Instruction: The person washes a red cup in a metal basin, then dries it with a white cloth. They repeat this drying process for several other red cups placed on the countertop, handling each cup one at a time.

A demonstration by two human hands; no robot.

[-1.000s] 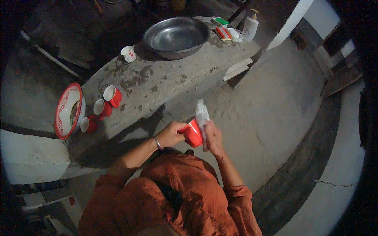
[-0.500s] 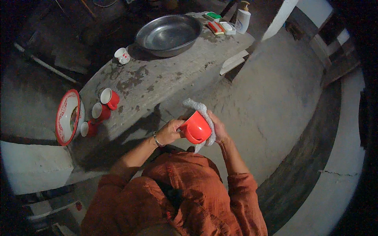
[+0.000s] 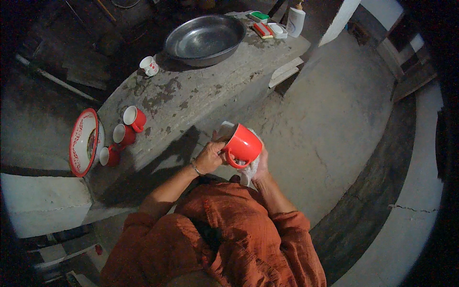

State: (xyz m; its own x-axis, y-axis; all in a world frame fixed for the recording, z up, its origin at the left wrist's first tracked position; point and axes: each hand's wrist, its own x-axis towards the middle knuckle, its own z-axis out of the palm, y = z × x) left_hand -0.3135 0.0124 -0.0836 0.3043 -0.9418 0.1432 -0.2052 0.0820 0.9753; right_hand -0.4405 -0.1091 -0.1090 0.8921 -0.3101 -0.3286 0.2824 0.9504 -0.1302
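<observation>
A red mug [image 3: 246, 143] is held tilted in front of my body, its mouth toward the left. My left hand [image 3: 209, 158] is closed on the rim side of the mug, near the handle. Against the mug's base and underside, my right hand [image 3: 261, 168] presses a pale grey-white cloth [image 3: 248, 173]. Part of the cloth also shows behind the rim. My right fingers are mostly hidden behind mug and cloth. Three more red mugs with white insides, a far one [image 3: 134, 117], a middle one [image 3: 124, 135] and a near one [image 3: 109, 156], stand on the concrete ledge to the left.
Beside those mugs an enamel basin with a red rim [image 3: 76, 162] leans on its side. Farther along the concrete ledge [image 3: 201, 103] are a small white patterned cup [image 3: 149, 66], a large metal basin [image 3: 205, 59], a pump bottle [image 3: 295, 23], a white soap dish [image 3: 278, 31] and a green-topped box [image 3: 259, 17].
The mug has turned and shifted slightly right and upward in my hands. My right hand and the cloth have slid lower, around the mug's base and underside.
</observation>
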